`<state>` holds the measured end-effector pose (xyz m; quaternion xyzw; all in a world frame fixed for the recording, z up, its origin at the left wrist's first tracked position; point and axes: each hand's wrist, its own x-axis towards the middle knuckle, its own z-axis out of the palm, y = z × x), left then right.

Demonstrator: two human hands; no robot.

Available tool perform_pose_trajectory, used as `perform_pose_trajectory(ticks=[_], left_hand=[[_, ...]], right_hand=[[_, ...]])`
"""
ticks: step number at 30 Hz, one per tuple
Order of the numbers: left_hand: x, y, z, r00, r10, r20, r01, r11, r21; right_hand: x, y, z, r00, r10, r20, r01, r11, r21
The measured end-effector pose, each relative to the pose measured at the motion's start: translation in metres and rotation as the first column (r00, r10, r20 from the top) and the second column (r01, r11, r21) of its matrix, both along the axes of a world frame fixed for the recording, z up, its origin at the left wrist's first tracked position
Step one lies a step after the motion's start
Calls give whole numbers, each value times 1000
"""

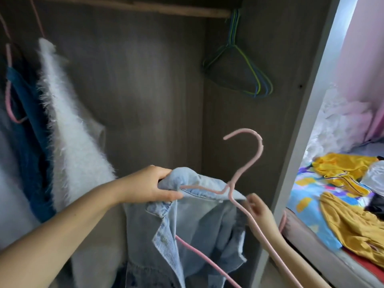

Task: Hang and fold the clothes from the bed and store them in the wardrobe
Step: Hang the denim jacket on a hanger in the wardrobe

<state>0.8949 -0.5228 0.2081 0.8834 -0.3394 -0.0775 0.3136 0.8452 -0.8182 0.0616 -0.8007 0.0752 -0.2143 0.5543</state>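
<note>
- The left hand (149,185) grips the bunched shoulder of a pale, washed denim jacket (187,229) in front of the open wardrobe (155,80).
- The right hand (258,210) pinches the collar edge beside a thin pink wire hanger (245,167), hook upright.
- A fluffy white garment (68,129) hangs left; bare rail (145,6) between it and the spare hangers (239,71).
- Yellow clothes (349,221) lie on the bed (307,229).

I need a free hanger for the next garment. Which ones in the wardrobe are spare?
Follow the wooden rail to its right end in the wardrobe corner. A bunch of thin green and blue wire hangers hangs there, unlike the pink hangers, which carry clothes.
</note>
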Motion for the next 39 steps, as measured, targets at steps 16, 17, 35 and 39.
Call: perform_pose_trajectory(ticks=[16,17,35,39], left_hand=[[29,15,-6,939,223,261,-250,966,73],[31,14,-8,925,251,285,-288,953,96],[-1,10,-39,702,564,435,-546,818,-179],[-3,31,-49,744,632,218,-509,746,-428]], right_hand=[[14,-93,72,951,-229,-207,-17,630,-777],[14,-95,72,939,-264,-220,-2,636,-772],[-39,87,99,811,369,-453,-537,776,-331],[-55,53,136,898,387,-208,-429,668,-608]])
